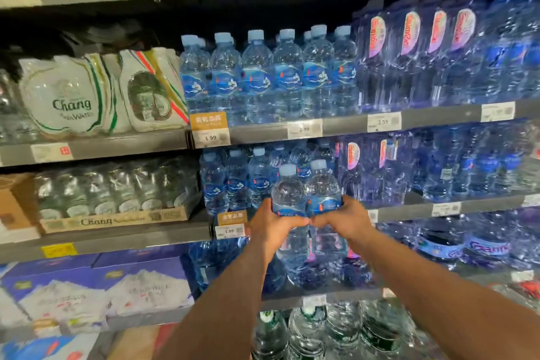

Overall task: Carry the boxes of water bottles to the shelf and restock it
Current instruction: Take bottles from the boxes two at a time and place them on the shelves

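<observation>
The left hand [274, 222] and right hand [342, 219] each grip the low part of one of the two water bottles [289, 187] — both stand up tall, side by side, just in front of the shelf [409, 210], straight ahead of the hands.

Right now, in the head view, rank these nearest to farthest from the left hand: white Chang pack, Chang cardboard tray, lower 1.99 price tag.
1. lower 1.99 price tag, just left of the left hand.
2. Chang cardboard tray, further left, same level.
3. white Chang pack, one shelf up, far left.
</observation>
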`<state>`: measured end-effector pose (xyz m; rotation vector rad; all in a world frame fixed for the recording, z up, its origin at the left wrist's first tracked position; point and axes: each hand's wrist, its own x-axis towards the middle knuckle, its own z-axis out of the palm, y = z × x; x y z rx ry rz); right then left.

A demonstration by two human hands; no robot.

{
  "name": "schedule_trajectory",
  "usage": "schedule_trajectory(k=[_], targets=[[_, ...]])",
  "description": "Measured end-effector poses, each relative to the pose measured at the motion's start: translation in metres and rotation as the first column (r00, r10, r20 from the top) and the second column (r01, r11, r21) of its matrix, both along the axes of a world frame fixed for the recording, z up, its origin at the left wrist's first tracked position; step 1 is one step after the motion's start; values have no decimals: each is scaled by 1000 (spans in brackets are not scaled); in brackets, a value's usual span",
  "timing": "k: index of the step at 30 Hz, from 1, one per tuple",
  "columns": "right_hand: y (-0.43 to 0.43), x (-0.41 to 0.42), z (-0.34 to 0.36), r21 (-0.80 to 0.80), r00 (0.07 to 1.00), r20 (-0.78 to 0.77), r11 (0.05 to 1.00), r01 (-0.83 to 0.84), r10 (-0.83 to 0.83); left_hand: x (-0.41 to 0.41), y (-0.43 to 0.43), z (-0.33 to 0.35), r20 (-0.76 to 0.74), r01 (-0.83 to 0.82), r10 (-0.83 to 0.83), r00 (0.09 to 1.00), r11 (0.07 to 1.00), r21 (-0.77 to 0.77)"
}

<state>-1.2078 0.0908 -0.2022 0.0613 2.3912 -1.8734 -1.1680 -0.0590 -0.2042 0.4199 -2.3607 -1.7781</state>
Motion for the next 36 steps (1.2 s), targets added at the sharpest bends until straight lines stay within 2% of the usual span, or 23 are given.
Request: schedule_trajectory(k=[5,9,16,22,25,36], targets=[[10,-47,-6,103,1000,11,995,4,-6,-40,18,1,-9,-90,91,996,994,68],[9,-73,-9,196,999,-29,980,35,-30,-64,26,1,-42,-127,127,991,992,12],[0,-113,-8,215,987,-104,966,141,-121,-107,20,-2,-125,-104,89,988,987,-121],[-14,-129,-15,251,973,-116,942,224,-201,-135,10,-11,-68,-44,30,997,978,-203],[-17,-136,-18,261,964,-130,930,258,-231,-147,6,-18,-87,-62,41,995,967,-247],[-25,-155,-27,274,940,-164,901,336,-300,-175,8,-33,-71,-69,56,996,975,-212]])
